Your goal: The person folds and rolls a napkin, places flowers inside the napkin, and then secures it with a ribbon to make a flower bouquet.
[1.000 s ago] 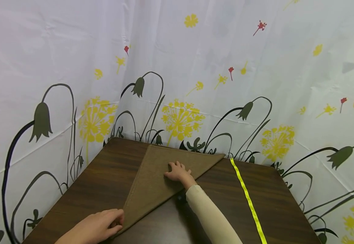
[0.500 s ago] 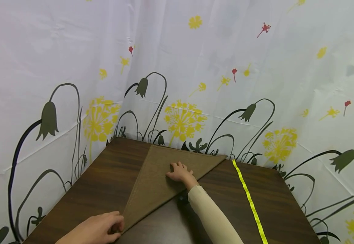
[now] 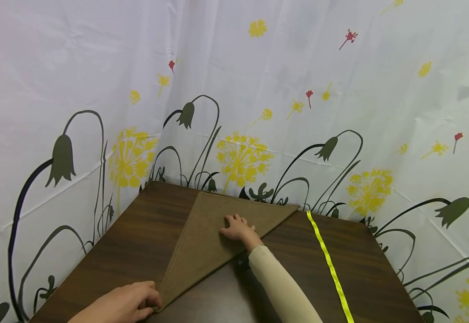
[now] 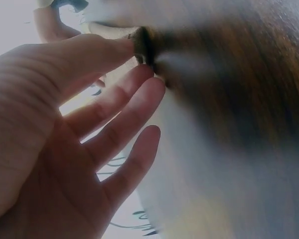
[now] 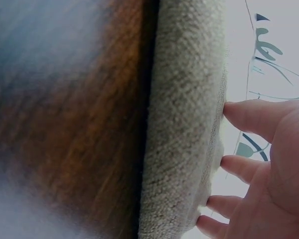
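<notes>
A brown cloth napkin [image 3: 206,242], folded into a triangle, lies on the dark wooden table [image 3: 137,237]. My left hand [image 3: 125,300] is at its near corner. In the left wrist view, the thumb and forefinger of my left hand [image 4: 74,114] pinch that corner, while the other fingers stay loosely extended. On the middle of the napkin rests my right hand [image 3: 238,229], fingers spread. The right wrist view shows the fingertips of my right hand [image 5: 269,159] pressing on the woven cloth [image 5: 184,119] beside its folded edge.
A bright yellow strip [image 3: 331,264] runs down the table to the right of the napkin. Behind the table hangs a white curtain [image 3: 218,54] printed with flowers, close to the back edge. A small black object [image 3: 242,261] sits under my right wrist.
My left hand has shifted slightly at the near corner, which now shows between its fingertips. The right hand stays in place on the napkin. The head view has moved a little.
</notes>
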{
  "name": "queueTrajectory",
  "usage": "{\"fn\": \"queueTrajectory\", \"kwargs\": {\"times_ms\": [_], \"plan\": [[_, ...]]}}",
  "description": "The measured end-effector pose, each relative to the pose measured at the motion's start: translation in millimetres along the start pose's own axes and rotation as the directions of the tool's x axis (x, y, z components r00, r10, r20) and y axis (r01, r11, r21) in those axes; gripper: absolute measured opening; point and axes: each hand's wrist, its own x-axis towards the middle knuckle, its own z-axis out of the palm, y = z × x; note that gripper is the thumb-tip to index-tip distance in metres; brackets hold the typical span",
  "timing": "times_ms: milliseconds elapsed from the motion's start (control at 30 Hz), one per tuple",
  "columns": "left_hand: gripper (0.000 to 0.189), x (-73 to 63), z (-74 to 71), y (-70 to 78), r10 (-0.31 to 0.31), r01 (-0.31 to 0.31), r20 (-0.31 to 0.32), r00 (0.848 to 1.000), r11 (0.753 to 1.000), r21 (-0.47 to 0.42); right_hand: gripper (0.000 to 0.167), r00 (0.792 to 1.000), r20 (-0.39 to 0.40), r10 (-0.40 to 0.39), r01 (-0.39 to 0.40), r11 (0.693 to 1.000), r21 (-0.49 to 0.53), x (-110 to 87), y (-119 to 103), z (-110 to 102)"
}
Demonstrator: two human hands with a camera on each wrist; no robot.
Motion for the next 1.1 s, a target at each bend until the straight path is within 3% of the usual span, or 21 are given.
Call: {"fn": "queueTrajectory", "kwargs": {"times_ms": [333,600,800,1000,1100], "plan": [[0.01,2.2,1.1,-2.2,0.036,-0.036,-0.022,0.999,0.999,0.012,0.067,1.0,0.019,0.003,-0.003,1.0,0.009,-3.0,0,-1],[0.016,4.5,5.2,-1.8,0.142,-0.129,-0.142,0.98,0.986,0.103,0.066,1.0,0.006,0.003,-0.003,1.0,0.025,-14.3,-6,-8],[0.016,7.0,7.1,-0.8,0.116,-0.107,-0.134,0.984,0.992,0.07,0.068,1.0,0.01,0.01,-0.01,1.0,0.005,-1.5,1,2],[0.016,10.7,8.5,-0.8,0.099,-0.091,-0.124,0.987,0.994,0.066,0.066,1.0,0.007,0.005,-0.005,1.0,0.026,-16.7,-8,-9],[0.015,13.3,10.0,-2.7,0.127,-0.122,-0.124,0.984,0.991,0.05,0.066,1.0,0.009,0.004,-0.004,1.0,0.023,-18.5,-9,-10]]}}
